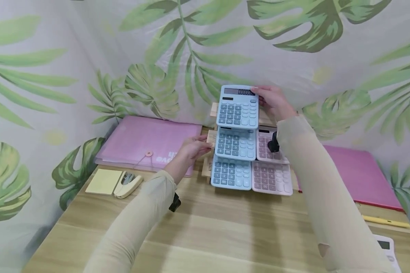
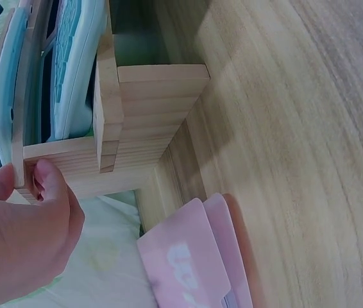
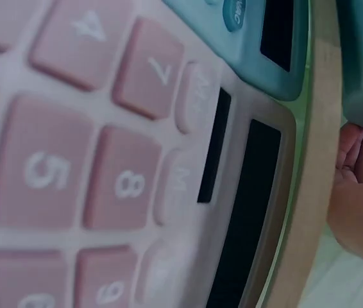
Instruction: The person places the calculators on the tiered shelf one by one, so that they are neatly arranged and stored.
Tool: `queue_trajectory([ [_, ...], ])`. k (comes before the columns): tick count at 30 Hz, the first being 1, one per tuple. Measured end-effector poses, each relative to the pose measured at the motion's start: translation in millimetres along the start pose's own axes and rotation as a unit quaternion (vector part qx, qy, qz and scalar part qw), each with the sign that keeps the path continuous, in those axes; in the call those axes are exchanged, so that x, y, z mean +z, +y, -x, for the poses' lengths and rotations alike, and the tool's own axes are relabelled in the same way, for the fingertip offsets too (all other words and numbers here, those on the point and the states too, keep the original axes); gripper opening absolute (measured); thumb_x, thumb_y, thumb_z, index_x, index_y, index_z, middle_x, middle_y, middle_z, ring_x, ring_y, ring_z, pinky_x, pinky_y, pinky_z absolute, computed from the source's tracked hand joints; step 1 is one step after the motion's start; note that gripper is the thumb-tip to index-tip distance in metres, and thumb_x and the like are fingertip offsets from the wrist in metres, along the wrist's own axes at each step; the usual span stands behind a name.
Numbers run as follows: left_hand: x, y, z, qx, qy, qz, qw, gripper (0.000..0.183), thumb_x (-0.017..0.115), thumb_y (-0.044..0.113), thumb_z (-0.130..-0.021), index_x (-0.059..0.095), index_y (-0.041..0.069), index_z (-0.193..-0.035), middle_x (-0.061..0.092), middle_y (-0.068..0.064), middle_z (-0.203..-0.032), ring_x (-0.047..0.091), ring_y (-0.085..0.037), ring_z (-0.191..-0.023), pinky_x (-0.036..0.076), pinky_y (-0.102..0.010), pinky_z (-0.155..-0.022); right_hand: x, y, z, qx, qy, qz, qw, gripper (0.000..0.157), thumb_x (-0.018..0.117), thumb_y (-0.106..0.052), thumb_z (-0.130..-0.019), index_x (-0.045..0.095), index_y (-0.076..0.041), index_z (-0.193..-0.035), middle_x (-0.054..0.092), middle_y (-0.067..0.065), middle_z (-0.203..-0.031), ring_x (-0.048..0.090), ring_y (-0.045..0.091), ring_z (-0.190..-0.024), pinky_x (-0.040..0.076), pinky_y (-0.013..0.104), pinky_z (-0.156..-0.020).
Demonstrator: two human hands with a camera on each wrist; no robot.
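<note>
A tiered wooden rack point(image 1: 206, 167) carries blue and pink calculators. My right hand point(image 1: 276, 100) holds the topmost blue calculator point(image 1: 246, 112) at its upper right edge; zeros show on its display. In the right wrist view, part of that hand point(image 3: 361, 173) appears beyond a wooden shelf edge point(image 3: 316, 147). My left hand point(image 1: 193, 148) is at the rack's left side, and in the left wrist view its thumb and finger pinch the shelf's end point(image 2: 63, 154). Below sit two more blue calculators point(image 1: 230, 175) and two pink calculators point(image 1: 271, 178), the upper pink one partly behind my right wrist.
Left of the rack lies a pink folder point(image 1: 150, 132), with a yellow notepad point(image 1: 103, 182) and a cream stapler point(image 1: 130, 186) in front. To the right are another pink folder point(image 1: 358, 174), a yellow pen-like stick point(image 1: 386, 221) and a white calculator point(image 1: 389, 252). A leaf-patterned curtain point(image 1: 177, 49) hangs behind.
</note>
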State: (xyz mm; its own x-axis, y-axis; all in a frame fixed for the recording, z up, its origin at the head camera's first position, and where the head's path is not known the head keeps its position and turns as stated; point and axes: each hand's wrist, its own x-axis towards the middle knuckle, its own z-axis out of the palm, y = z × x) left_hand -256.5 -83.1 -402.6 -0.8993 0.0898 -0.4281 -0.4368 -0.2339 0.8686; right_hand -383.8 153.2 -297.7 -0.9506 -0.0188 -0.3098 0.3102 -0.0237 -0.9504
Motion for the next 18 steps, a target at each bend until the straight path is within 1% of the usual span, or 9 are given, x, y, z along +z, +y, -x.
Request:
queue_trajectory([
  [4,4.1,-3.6,2.7,-0.004,-0.002,-0.001,1.0000,0.057,0.055,-0.008,-0.084,0.038,0.002,-0.138,0.049,-0.016,-0.136,0.054,-0.029,-0.119,0.051,-0.027,-0.098,-1.2,5.7,0.8,-0.006,0.018,-0.032,0.999,0.030,0.075,-0.012,-0.077,0.067,-0.007,-0.105,0.068,0.004,-0.103,0.062,0.014,-0.088,0.054,0.023,-0.078],
  [6,5.7,-5.0,3.5,-0.004,-0.003,-0.002,1.0000,0.058,0.055,-0.008,-0.085,0.038,0.002,-0.139,0.048,-0.016,-0.137,0.054,-0.029,-0.120,0.050,-0.027,-0.099,-0.4,8.5,1.2,-0.013,0.037,-0.028,0.999,0.029,0.074,-0.013,-0.077,0.067,-0.007,-0.104,0.068,0.004,-0.104,0.063,0.014,-0.088,0.054,0.022,-0.080],
  [9,7.7,-6.1,4.0,-0.002,-0.007,-0.003,1.0000,0.058,0.054,-0.007,-0.085,0.036,0.002,-0.139,0.046,-0.016,-0.138,0.053,-0.029,-0.120,0.049,-0.027,-0.100,1.5,10.9,-0.3,-0.017,0.063,-0.017,0.998,0.029,0.071,-0.015,-0.081,0.066,-0.009,-0.108,0.067,0.003,-0.108,0.062,0.012,-0.092,0.053,0.022,-0.084],
  [11,8.4,-6.5,4.1,-0.004,-0.005,-0.003,1.0000,0.058,0.054,-0.007,-0.086,0.036,0.002,-0.140,0.047,-0.017,-0.138,0.053,-0.028,-0.120,0.049,-0.027,-0.100,3.9,11.3,-2.7,-0.016,0.080,0.005,0.997,0.030,0.067,-0.018,-0.084,0.064,-0.011,-0.113,0.065,0.002,-0.114,0.060,0.011,-0.097,0.052,0.023,-0.088],
  [14,6.9,-7.0,3.2,-0.005,-0.006,-0.009,0.9999,0.058,0.054,-0.006,-0.086,0.035,0.003,-0.140,0.048,-0.017,-0.136,0.053,-0.028,-0.120,0.049,-0.027,-0.100,-0.1,15.9,-17.6,-0.026,0.096,0.085,0.991,0.032,0.061,-0.024,-0.089,0.060,-0.015,-0.120,0.060,0.002,-0.124,0.056,0.013,-0.107,0.048,0.026,-0.097],
  [15,6.0,-6.9,2.6,-0.005,-0.006,-0.010,0.9999,0.058,0.055,-0.006,-0.086,0.035,0.004,-0.140,0.048,-0.017,-0.136,0.053,-0.028,-0.120,0.049,-0.027,-0.100,-0.8,14.8,-11.5,-0.032,0.092,0.121,0.988,0.034,0.058,-0.025,-0.091,0.058,-0.016,-0.124,0.057,0.002,-0.129,0.055,0.014,-0.111,0.047,0.027,-0.100],
  [16,5.2,-6.5,1.9,-0.006,-0.005,-0.009,0.9999,0.058,0.055,-0.005,-0.086,0.036,0.004,-0.140,0.049,-0.017,-0.136,0.053,-0.028,-0.121,0.049,-0.027,-0.100,-3.3,14.2,-3.6,-0.043,0.087,0.165,0.981,0.038,0.056,-0.028,-0.092,0.054,-0.016,-0.128,0.053,0.002,-0.134,0.052,0.016,-0.117,0.044,0.028,-0.104],
  [17,4.2,-5.9,1.2,-0.004,-0.007,-0.012,0.9999,0.059,0.055,-0.005,-0.086,0.035,0.004,-0.140,0.049,-0.017,-0.136,0.053,-0.028,-0.121,0.049,-0.027,-0.100,-7.0,13.8,7.4,-0.056,0.081,0.202,0.974,0.042,0.054,-0.031,-0.093,0.050,-0.017,-0.132,0.050,0.003,-0.138,0.049,0.017,-0.122,0.042,0.030,-0.107],
  [18,3.2,-5.2,0.3,-0.002,-0.008,-0.014,0.9999,0.059,0.055,-0.005,-0.086,0.035,0.005,-0.141,0.049,-0.016,-0.136,0.053,-0.028,-0.121,0.049,-0.026,-0.100,-12.5,14.5,20.2,-0.078,0.073,0.242,0.964,0.046,0.052,-0.034,-0.093,0.047,-0.016,-0.135,0.047,0.004,-0.141,0.046,0.018,-0.126,0.040,0.031,-0.109],
])
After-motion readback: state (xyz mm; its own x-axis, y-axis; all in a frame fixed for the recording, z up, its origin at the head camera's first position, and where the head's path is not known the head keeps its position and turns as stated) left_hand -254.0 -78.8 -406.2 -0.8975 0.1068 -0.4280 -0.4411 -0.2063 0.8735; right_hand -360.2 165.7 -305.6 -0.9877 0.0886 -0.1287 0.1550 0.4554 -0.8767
